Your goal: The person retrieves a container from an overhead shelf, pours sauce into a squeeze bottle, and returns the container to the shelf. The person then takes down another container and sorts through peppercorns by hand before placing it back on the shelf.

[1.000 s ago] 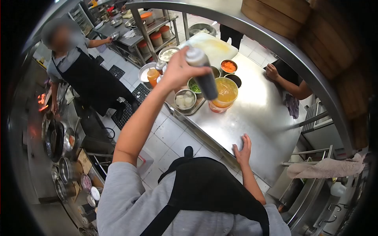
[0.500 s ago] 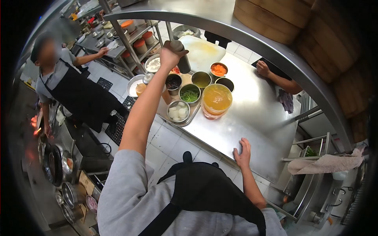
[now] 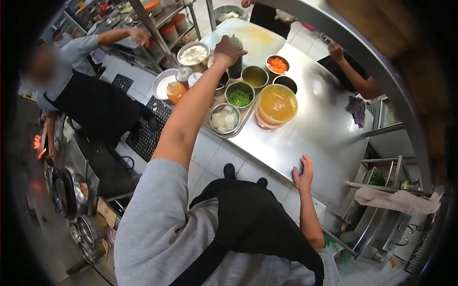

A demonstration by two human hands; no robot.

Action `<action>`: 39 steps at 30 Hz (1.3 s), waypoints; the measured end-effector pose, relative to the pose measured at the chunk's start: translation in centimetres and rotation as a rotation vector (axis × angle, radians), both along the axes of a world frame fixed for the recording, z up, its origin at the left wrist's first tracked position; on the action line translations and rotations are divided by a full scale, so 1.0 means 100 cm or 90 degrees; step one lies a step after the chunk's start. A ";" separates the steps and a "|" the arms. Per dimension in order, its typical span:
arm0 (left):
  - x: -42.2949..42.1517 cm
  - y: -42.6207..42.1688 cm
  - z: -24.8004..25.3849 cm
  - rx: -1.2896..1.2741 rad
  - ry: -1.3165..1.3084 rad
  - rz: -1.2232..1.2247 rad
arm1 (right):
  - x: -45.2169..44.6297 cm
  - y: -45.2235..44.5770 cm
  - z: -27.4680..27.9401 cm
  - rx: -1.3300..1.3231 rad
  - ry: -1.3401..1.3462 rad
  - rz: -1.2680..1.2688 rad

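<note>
My left hand (image 3: 230, 53), its arm stretched across the steel table, is closed round the upper part of a dark squeeze bottle (image 3: 235, 69) with a pale nozzle top. That bottle is close to upright, between the white cutting board (image 3: 260, 35) and the tins; whether its base touches anything is hidden. Around it are a tin of olive liquid (image 3: 254, 78), one of chopped greens (image 3: 239, 97), one of white chunks (image 3: 224, 119) and one of orange slices (image 3: 276, 65). My right hand (image 3: 303, 175) is empty, fingers apart, at the table's near edge.
A tub of yellow liquid (image 3: 278, 106) stands right of the tins. An orange squeeze bottle (image 3: 176, 92) and bowls of white powder (image 3: 193, 54) are left. One co-worker (image 3: 90, 100) stands by a flaming stove; another person's arm (image 3: 353, 71) is across the table. A steel shelf arches overhead.
The view has shifted. The bottle in my left hand has gone from tilted to nearly upright. Across the table, the other person's hand has risen. The left co-worker's outstretched arm has lifted.
</note>
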State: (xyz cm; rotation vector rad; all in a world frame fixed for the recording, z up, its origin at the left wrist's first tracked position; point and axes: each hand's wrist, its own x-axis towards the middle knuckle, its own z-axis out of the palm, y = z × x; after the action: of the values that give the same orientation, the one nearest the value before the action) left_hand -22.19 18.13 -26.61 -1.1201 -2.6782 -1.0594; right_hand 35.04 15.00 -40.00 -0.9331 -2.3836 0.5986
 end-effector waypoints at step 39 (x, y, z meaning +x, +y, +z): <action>0.520 -0.241 0.332 0.273 0.252 -1.155 | 0.058 -0.020 -0.027 -0.078 0.142 0.073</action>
State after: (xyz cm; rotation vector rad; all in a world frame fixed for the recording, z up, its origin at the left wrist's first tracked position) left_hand 29.82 -6.01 6.55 -3.0119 -0.4935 -1.0180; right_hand 40.85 13.00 -42.67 -0.7393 -2.2313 0.8544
